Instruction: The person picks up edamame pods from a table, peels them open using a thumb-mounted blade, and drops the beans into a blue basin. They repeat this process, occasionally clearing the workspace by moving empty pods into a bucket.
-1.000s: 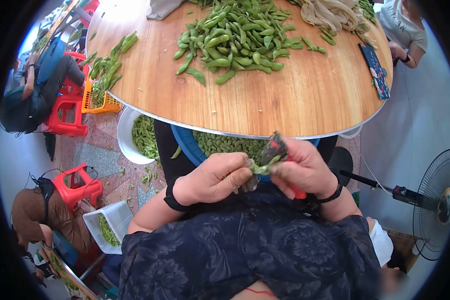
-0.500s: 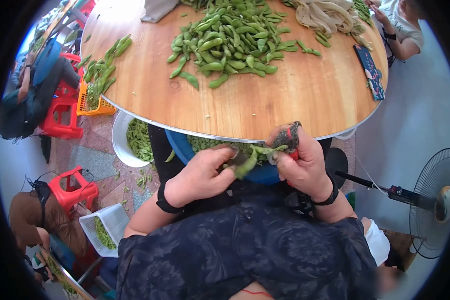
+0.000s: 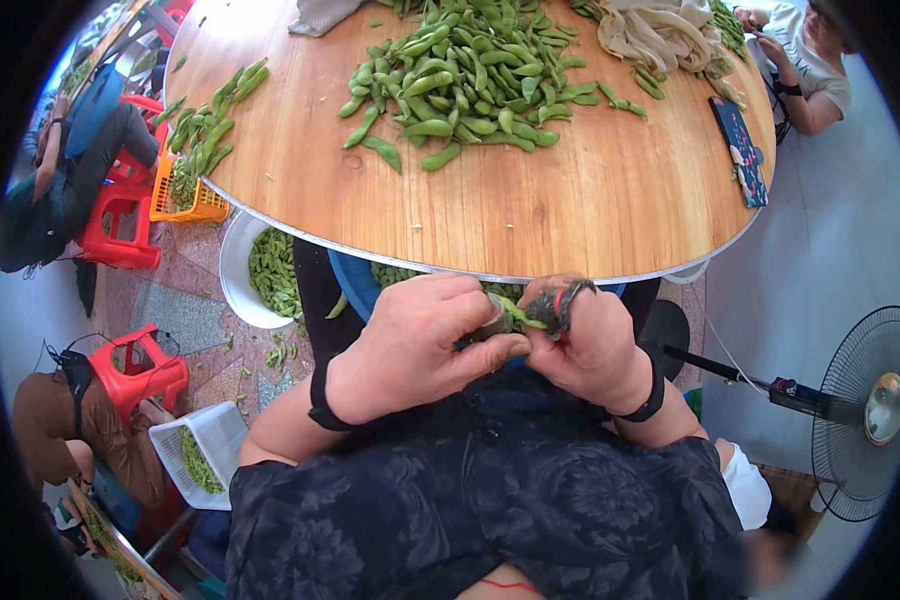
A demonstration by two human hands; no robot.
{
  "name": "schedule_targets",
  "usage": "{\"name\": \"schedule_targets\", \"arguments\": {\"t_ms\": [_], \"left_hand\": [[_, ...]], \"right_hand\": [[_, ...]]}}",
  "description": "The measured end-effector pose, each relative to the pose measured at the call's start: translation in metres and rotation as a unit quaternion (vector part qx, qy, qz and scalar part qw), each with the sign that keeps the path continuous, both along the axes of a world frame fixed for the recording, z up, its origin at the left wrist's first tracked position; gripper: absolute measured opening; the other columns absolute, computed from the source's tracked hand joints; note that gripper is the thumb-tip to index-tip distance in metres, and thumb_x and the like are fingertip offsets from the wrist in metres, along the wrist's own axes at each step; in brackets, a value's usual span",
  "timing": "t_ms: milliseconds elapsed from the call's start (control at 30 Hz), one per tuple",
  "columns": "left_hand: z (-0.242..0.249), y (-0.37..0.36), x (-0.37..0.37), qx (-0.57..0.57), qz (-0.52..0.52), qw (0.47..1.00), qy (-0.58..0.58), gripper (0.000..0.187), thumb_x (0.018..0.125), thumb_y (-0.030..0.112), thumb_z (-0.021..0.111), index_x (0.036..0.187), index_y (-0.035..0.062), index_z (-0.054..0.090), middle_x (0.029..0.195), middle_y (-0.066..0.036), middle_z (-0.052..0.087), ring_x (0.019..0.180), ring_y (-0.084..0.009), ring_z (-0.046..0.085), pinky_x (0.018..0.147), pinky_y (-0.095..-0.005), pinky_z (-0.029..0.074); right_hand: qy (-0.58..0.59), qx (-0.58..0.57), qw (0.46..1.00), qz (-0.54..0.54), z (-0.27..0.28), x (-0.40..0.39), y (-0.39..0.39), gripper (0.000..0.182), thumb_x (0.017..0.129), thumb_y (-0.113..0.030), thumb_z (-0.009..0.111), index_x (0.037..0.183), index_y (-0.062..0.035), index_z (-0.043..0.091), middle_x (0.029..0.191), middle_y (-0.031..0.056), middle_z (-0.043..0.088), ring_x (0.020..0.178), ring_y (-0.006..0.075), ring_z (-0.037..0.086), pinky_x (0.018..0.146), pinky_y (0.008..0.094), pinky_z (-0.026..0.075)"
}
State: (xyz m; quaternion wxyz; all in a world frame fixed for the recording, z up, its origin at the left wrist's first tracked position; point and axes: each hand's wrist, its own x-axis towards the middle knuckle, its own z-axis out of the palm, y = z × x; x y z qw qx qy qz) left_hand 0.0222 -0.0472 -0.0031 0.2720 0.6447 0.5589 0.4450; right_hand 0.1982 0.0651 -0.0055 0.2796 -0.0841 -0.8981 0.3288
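Note:
Close together at the table's near edge, both hands are closed on one green soybean pod (image 3: 520, 314). My left hand (image 3: 420, 335) pinches the pod's left end between thumb and fingers. On the other end, my right hand (image 3: 595, 345) grips with a digit wrapped in dark cloth and a red band. Below them sits a blue basin (image 3: 355, 283) with green beans in it, partly hidden by my hands and the table. A large heap of soybean pods (image 3: 470, 85) lies on the round wooden table (image 3: 370, 210).
A white bucket of pods (image 3: 240, 285) and an orange basket (image 3: 205, 207) stand at the left. Lower left are a red stool (image 3: 145, 375) and a white basket (image 3: 225, 440). A fan (image 3: 870, 410) stands at right. A patterned flat object (image 3: 740, 155) lies near the table's right edge. Other people sit nearby.
My hands have come closer together around the pod. My left hand has moved right and turned over the basin, covering more of it. The view has shifted slightly.

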Motion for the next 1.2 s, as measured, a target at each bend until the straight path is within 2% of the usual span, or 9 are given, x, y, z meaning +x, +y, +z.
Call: {"name": "schedule_targets", "arguments": {"t_ms": [167, 233, 500, 733, 900, 1033, 1067, 1100, 1200], "left_hand": [[-0.007, 0.002, 0.007, 0.048, 0.027, 0.995, 0.088, 0.026, 0.071, 0.012, 0.076, 0.069, 0.0032, 0.052, 0.060, -0.008, 0.044, 0.056, -0.0261, 0.049, 0.050, -0.0353, 0.037], [-0.006, 0.003, 0.009, 0.050, 0.026, 0.995, 0.080, 0.024, 0.072, 0.011, 0.075, 0.071, 0.0029, 0.052, 0.062, -0.009, 0.045, 0.057, -0.0267, 0.050, 0.050, -0.0357, 0.037], [-0.015, -0.005, 0.004, -0.049, -0.164, 0.977, -0.126, 0.018, 0.083, 0.013, 0.063, 0.076, 0.0021, 0.050, 0.067, -0.012, 0.044, 0.061, -0.0319, 0.050, 0.054, -0.0400, 0.039], [-0.021, -0.004, 0.006, -0.042, -0.141, 0.981, -0.125, 0.003, 0.077, 0.001, 0.051, 0.080, -0.0002, 0.052, 0.070, -0.014, 0.046, 0.065, -0.0339, 0.050, 0.057, -0.0395, 0.040], [-0.042, -0.011, -0.001, -0.057, -0.023, 0.998, 0.020, 0.008, 0.077, 0.006, 0.056, 0.072, 0.0000, 0.053, 0.065, -0.014, 0.049, 0.067, -0.0349, 0.053, 0.060, -0.0414, 0.042], [-0.057, -0.012, -0.002, -0.081, -0.007, 0.988, 0.133, 0.014, 0.080, 0.015, 0.063, 0.078, 0.0010, 0.059, 0.072, -0.013, 0.057, 0.078, -0.0357, 0.057, 0.074, -0.0420, 0.046], [-0.058, -0.014, 0.001, -0.053, -0.010, 0.995, 0.088, 0.015, 0.081, 0.015, 0.062, 0.085, 0.0012, 0.060, 0.077, -0.014, 0.058, 0.079, -0.0352, 0.058, 0.074, -0.0438, 0.046], [-0.060, -0.016, 0.003, -0.025, -0.016, 0.999, 0.042, 0.019, 0.082, 0.016, 0.061, 0.093, 0.0014, 0.061, 0.083, -0.015, 0.059, 0.080, -0.0347, 0.059, 0.074, -0.0456, 0.047], [-0.055, -0.032, -0.004, -0.057, -0.084, 0.994, -0.046, 0.020, 0.089, 0.013, 0.055, 0.103, 0.0006, 0.058, 0.086, -0.014, 0.058, 0.087, -0.0236, 0.062, 0.074, -0.0380, 0.049]], "right_hand": [[-0.079, -0.244, 0.965, -0.055, 0.012, 0.009, 0.005, 0.015, 0.073, 0.001, 0.062, 0.085, -0.0019, 0.054, 0.073, 0.0094, 0.058, 0.060, 0.0180, 0.057, 0.055, 0.0270, 0.046], [-0.122, -0.446, 0.886, -0.043, 0.021, 0.008, 0.005, 0.012, 0.075, 0.000, 0.059, 0.086, -0.0026, 0.055, 0.072, 0.0064, 0.056, 0.060, 0.0136, 0.054, 0.057, 0.0249, 0.044], [-0.061, -0.360, 0.920, 0.144, 0.005, 0.003, 0.011, 0.012, 0.073, -0.001, 0.061, 0.084, -0.0042, 0.058, 0.071, 0.0055, 0.057, 0.060, 0.0154, 0.055, 0.056, 0.0269, 0.044], [-0.105, -0.243, 0.949, 0.169, 0.011, 0.007, 0.012, 0.012, 0.067, -0.003, 0.060, 0.079, -0.0035, 0.058, 0.073, 0.0048, 0.061, 0.060, 0.0171, 0.058, 0.055, 0.0271, 0.045], [-0.046, -0.349, 0.930, -0.106, 0.039, 0.025, 0.026, 0.010, 0.078, 0.003, 0.057, 0.088, 0.0005, 0.058, 0.073, 0.0019, 0.061, 0.059, 0.0089, 0.055, 0.053, 0.0240, 0.046], [-0.034, -0.413, 0.903, -0.112, 0.055, -0.012, 0.009, 0.011, 0.088, -0.001, 0.052, 0.097, 0.0006, 0.059, 0.073, -0.0003, 0.060, 0.052, 0.0019, 0.050, 0.044, 0.0192, 0.039], [-0.085, -0.402, 0.909, -0.066, 0.059, -0.026, 0.001, 0.012, 0.086, -0.003, 0.055, 0.098, -0.0004, 0.059, 0.074, 0.0054, 0.063, 0.050, 0.0101, 0.056, 0.044, 0.0245, 0.043], [-0.027, -0.061, 0.994, 0.089, 0.043, -0.044, 0.001, 0.016, 0.083, -0.007, 0.059, 0.098, -0.0011, 0.059, 0.073, 0.0130, 0.061, 0.054, 0.0248, 0.060, 0.048, 0.0328, 0.048], [-0.111, -0.015, 0.991, 0.068, 0.056, -0.075, -0.015, 0.016, 0.081, -0.010, 0.066, 0.093, -0.0040, 0.058, 0.071, 0.0161, 0.058, 0.060, 0.0330, 0.060, 0.053, 0.0367, 0.048]]}}
